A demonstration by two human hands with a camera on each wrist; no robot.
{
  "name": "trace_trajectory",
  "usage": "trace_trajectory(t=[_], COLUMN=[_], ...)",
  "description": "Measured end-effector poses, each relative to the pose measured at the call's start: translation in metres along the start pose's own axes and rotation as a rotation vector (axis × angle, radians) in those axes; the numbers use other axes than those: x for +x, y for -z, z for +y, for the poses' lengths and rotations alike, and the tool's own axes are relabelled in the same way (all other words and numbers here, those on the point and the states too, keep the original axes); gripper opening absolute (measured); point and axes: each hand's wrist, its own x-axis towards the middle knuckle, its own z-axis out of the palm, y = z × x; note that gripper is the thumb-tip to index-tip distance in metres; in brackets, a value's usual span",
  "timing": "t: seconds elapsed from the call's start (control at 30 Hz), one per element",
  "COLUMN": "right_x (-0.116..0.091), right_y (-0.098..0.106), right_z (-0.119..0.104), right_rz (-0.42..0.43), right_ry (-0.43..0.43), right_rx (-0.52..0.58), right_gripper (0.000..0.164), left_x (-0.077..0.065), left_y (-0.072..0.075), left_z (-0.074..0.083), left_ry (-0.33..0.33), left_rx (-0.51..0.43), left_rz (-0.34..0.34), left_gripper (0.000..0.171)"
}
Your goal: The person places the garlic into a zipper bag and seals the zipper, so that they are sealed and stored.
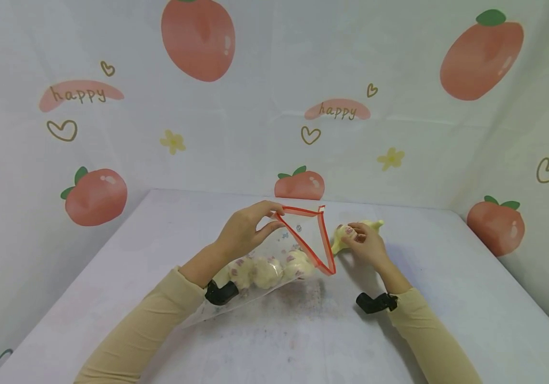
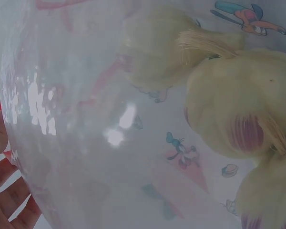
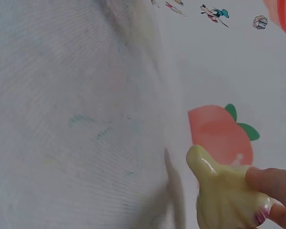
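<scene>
Right hand [image 1: 369, 247] pinching garlic bulb [image 1: 343, 235] between thumb and fingers, bulb sitting at fingertips, near gaping mouth of red-rimmed clear bag [image 1: 326, 241]. Second bulb [image 1: 374, 224] showing just beyond hand. Left hand [image 1: 241, 230] pinching bag's rim; several bulbs [image 1: 267, 272] resting inside.

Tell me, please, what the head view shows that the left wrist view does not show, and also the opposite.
Only the head view shows the right hand, the single garlic bulb that it pinches, and the beige sleeves.

Only the left wrist view shows the straw-like tufts on the bagged bulbs, and the cartoon figures clearly enough to make out.

Both share the left hand at the clear bag, and several garlic bulbs inside it.
</scene>
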Motion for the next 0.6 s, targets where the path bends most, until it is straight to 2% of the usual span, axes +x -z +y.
trace_trajectory(t=[0.6], right_x=[-0.007], right_y=[0.017], right_z=[-0.01], right_rz=[0.019], right_ry=[-0.016], right_rx=[0.034], right_gripper=[0.047], left_x=[0.0], left_y=[0.0], left_z=[0.001], left_ry=[0.007], left_rx=[0.009], left_rz=[-0.007], left_gripper=[0.025])
